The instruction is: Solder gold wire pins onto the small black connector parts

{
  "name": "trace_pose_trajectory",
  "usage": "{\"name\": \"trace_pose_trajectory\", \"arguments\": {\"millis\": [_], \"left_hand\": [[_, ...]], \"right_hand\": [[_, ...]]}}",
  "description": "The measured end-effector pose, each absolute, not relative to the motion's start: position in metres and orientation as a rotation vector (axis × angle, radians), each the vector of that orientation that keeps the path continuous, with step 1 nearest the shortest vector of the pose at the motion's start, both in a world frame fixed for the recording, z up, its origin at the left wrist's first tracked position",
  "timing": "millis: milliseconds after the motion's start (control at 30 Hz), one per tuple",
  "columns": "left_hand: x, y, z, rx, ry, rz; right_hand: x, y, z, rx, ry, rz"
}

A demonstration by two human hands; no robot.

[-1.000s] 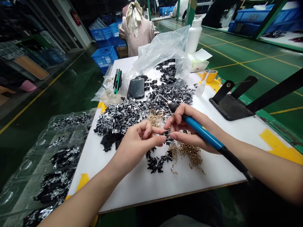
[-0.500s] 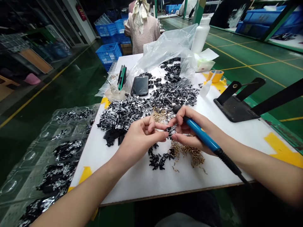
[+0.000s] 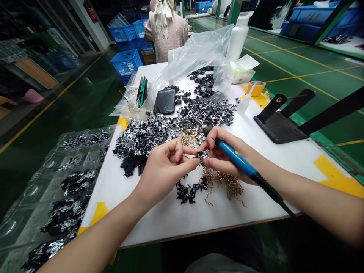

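Observation:
Between my two hands is a small black-and-silver clip part (image 3: 202, 154), pinched at its left by the thumb and forefinger of my left hand (image 3: 170, 163). My right hand (image 3: 227, 153) touches the same part with its fingertips. It also holds a blue soldering iron (image 3: 237, 157), whose tip points up and left over the piles. Just beyond the fingers lie small gold pieces (image 3: 191, 136). More gold wavy pins (image 3: 231, 184) lie under my right hand, and small black parts (image 3: 186, 192) are scattered nearer to me.
A large heap of black-and-silver parts (image 3: 145, 134) covers the table's middle. Behind it lie a phone (image 3: 164, 101) and a plastic bag (image 3: 199, 47). On the right are yellow tape (image 3: 256, 88) and a black metal stand (image 3: 280, 127). Clear trays (image 3: 54, 163) of parts sit left. A person (image 3: 167, 34) is ahead.
The whole view has shifted slightly, so the table and its things appear a little further left. Both hands keep hold of the small part, which now shows its silver face more plainly.

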State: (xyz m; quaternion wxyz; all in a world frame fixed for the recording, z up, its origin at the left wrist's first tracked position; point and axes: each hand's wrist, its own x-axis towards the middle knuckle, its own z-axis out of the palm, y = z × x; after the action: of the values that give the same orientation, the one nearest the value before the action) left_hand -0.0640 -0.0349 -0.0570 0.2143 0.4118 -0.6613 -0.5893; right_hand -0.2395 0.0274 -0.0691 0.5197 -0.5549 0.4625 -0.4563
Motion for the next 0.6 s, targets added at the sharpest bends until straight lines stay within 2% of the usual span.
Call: {"name": "trace_pose_trajectory", "arguments": {"millis": [200, 433, 600], "left_hand": [[-0.064, -0.036, -0.059, 1.131, -1.817, -1.662], [-0.065, -0.039, -0.06, 1.072, -1.727, -1.77], [-0.065, -0.042, -0.061, 1.067, -1.675, -1.806]], "right_hand": [[-0.242, 0.027, -0.078, -1.414, 1.078, -1.116], [-0.244, 0.027, -0.065, -1.417, 1.119, -1.1], [-0.246, 0.029, -0.066, -1.692, 1.2, -1.276]]}}
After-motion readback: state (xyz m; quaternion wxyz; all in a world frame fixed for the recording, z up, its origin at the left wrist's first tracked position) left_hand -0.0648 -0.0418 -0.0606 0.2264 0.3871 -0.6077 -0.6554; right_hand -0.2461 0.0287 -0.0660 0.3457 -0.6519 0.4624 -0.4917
